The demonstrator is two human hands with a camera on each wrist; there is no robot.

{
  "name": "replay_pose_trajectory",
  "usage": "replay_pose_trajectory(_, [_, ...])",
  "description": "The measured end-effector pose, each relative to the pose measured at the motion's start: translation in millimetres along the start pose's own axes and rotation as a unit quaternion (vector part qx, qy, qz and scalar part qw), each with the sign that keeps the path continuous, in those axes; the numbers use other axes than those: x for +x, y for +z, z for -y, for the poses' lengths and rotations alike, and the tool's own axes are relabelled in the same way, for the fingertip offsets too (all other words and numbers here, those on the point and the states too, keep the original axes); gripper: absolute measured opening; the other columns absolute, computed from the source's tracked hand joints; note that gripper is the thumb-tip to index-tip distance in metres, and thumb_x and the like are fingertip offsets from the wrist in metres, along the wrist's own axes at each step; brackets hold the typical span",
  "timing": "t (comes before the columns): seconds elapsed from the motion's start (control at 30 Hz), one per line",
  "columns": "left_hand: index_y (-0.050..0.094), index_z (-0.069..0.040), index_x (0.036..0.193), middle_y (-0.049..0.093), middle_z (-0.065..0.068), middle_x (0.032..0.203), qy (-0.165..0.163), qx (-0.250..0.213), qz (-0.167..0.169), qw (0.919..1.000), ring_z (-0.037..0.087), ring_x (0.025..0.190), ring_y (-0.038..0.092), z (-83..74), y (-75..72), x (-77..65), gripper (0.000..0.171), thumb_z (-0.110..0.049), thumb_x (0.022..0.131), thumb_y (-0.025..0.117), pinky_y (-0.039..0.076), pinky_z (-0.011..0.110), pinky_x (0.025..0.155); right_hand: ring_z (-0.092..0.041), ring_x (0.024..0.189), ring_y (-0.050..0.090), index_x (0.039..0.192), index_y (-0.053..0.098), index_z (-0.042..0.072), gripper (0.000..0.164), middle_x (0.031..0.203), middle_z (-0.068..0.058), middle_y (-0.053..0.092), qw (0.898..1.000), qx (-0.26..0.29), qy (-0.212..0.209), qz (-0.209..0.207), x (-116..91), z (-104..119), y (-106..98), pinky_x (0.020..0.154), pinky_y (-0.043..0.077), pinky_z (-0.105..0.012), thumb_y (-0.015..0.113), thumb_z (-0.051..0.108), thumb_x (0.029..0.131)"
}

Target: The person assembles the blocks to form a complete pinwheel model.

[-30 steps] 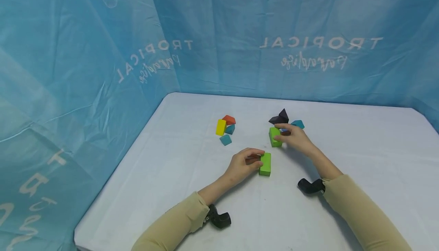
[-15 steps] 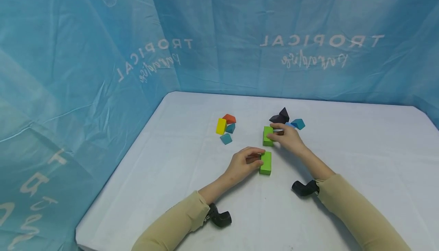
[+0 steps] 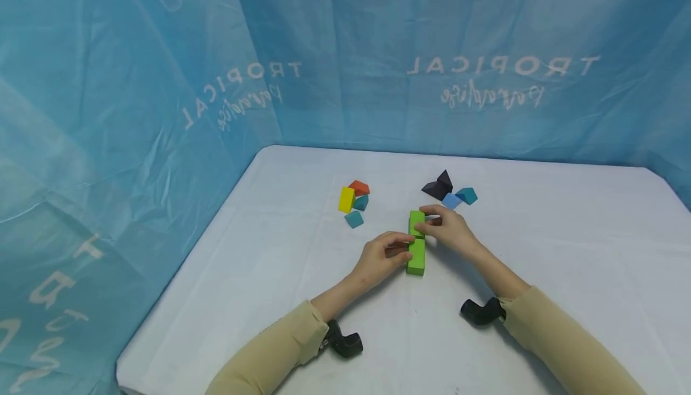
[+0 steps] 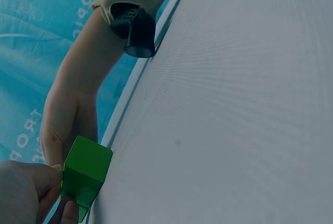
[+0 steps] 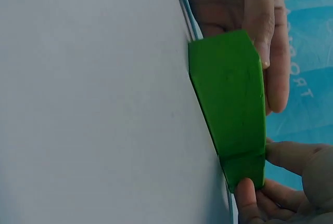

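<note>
Two green rectangular blocks lie end to end on the white table, forming one straight row in the head view. My left hand (image 3: 376,263) holds the near green block (image 3: 417,261) from its left, thumb on the side and a fingertip by the far end. From the right, my right hand (image 3: 454,231) grips the far green block (image 3: 415,219) with thumb and fingers. The right wrist view has the row (image 5: 229,94) from the side, with a thin seam close to the right fingers (image 5: 247,195). In the left wrist view the near block's end (image 4: 88,159) faces the camera.
Left of the row lie a yellow block (image 3: 346,199), a red one (image 3: 359,187) and two teal ones (image 3: 354,219). Beyond the right hand are black pointed pieces (image 3: 438,188), a blue block (image 3: 451,201) and a teal block (image 3: 466,195). Blue curtains (image 3: 345,53) hang behind the table (image 3: 302,167).
My right hand has brought the far green block left and then toward me, so it meets the near one. The blue block has come into fuller view. My left hand has stayed in place.
</note>
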State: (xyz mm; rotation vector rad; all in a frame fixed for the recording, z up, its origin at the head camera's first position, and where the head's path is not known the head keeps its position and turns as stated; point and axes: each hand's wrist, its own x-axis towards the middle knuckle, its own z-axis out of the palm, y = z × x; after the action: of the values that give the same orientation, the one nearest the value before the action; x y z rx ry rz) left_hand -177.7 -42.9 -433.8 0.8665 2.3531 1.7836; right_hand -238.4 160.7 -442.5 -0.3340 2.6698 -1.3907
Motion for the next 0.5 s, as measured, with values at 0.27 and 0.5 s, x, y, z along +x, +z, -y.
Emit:
replay_pose_trajectory(0.27, [0.057,0.013,0.116,0.057,0.026,0.115,0.003,0.000,-0.005,1.0000,0.039,0.106,0.057,-2.7,0.6,-0.5,0.031,0.006,0.086,0.064,0.048,0.041,0.091,-0.034,0.108,0.057,0.133,0.050,0.001,0.053,0.126,-0.019,0.055,1.000,-0.012,-0.004,-0.011,-7.7,0.4,3.8,0.085,0.050,-0.047,0.066,0.026,0.089])
replay_pose_trajectory(0.5, [0.057,0.014,0.115,0.057,0.027,0.114,0.007,0.026,-0.003,0.9996,0.039,0.101,0.059,-7.4,0.0,-2.1,0.032,0.006,0.085,0.065,0.051,0.034,0.088,-0.035,0.106,0.058,0.132,0.050,0.000,0.053,0.124,-0.019,0.055,1.000,-0.013,-0.001,-0.013,-9.8,0.4,5.7,0.083,0.051,-0.046,0.066,0.026,0.089])
